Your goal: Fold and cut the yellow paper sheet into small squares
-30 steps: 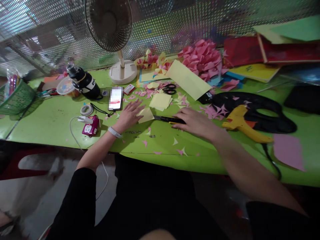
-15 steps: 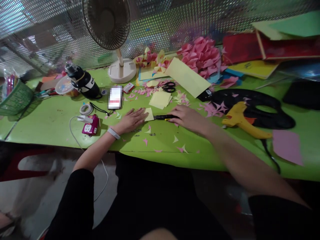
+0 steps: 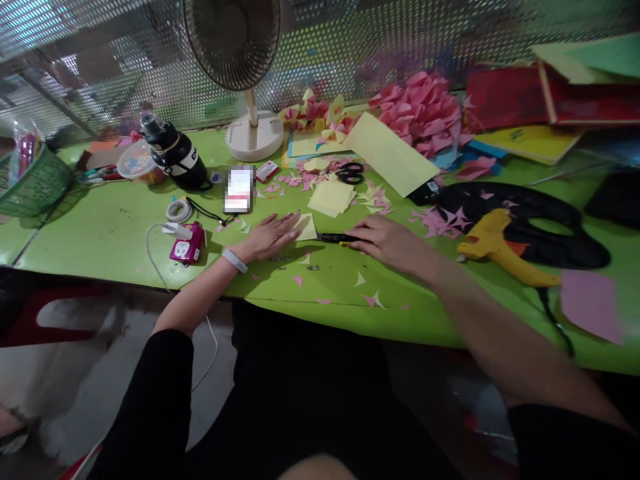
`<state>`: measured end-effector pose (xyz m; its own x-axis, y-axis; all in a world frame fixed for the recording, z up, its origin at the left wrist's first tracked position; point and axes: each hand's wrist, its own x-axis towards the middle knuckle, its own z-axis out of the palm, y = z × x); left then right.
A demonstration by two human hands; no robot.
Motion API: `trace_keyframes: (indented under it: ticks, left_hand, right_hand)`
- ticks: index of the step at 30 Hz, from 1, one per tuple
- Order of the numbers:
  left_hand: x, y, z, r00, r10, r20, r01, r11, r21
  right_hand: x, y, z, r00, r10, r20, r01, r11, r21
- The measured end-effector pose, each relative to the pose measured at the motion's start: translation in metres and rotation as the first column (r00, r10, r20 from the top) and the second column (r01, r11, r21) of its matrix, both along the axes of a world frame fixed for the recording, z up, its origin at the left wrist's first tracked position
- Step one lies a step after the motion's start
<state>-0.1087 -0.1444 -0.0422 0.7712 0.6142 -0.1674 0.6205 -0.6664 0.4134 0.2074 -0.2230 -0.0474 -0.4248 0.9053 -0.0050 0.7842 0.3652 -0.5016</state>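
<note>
My left hand [image 3: 270, 237] lies flat with its fingers stretched out, its fingertips on a small pale yellow paper [image 3: 307, 227]. My right hand [image 3: 387, 241] is closed around a black tool with a yellow part [image 3: 336, 237], which looks like pliers or a cutter. Its narrow tip points left and meets the right edge of the paper. Behind the hands is a stack of pale yellow squares [image 3: 331, 198], with black scissors [image 3: 350, 173] beyond it. Pink and yellow scraps [image 3: 299, 281] are scattered on the green table [image 3: 250, 287].
A fan [image 3: 255, 137], a dark bottle [image 3: 177, 157] and a phone [image 3: 239, 190] stand or lie behind my left hand. Near my left forearm is a purple power adapter [image 3: 187, 247]. A yellow glue gun [image 3: 500, 247] lies right; pink folded papers [image 3: 420, 110] are heaped behind.
The view has shifted, so most table items appear slightly farther right. My left hand remains on the paper, and my right hand still holds the tool at its edge.
</note>
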Motion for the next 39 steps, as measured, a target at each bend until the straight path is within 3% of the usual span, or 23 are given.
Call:
trace_keyframes:
  ticks: [13, 21, 29, 39]
  left_hand:
    - [0.004, 0.001, 0.008, 0.999, 0.017, -0.040, -0.018, 0.999, -0.038]
    - [0.003, 0.001, 0.006, 1.000, 0.021, -0.014, -0.022, 0.998, -0.065]
    - [0.003, 0.002, 0.002, 1.000, -0.004, 0.000, 0.004, 1.000, -0.011]
    - [0.003, 0.002, 0.003, 0.999, 0.004, -0.034, -0.003, 1.000, 0.019]
  right_hand:
    - [-0.003, -0.004, -0.012, 0.997, 0.080, 0.006, -0.080, 0.987, 0.139]
    - [-0.014, -0.006, -0.009, 0.998, 0.065, 0.024, -0.067, 0.987, 0.149]
    - [-0.024, -0.006, -0.004, 0.996, 0.072, 0.053, -0.079, 0.986, 0.146]
    - [-0.035, 0.003, -0.016, 0.992, 0.119, 0.045, -0.124, 0.982, 0.143]
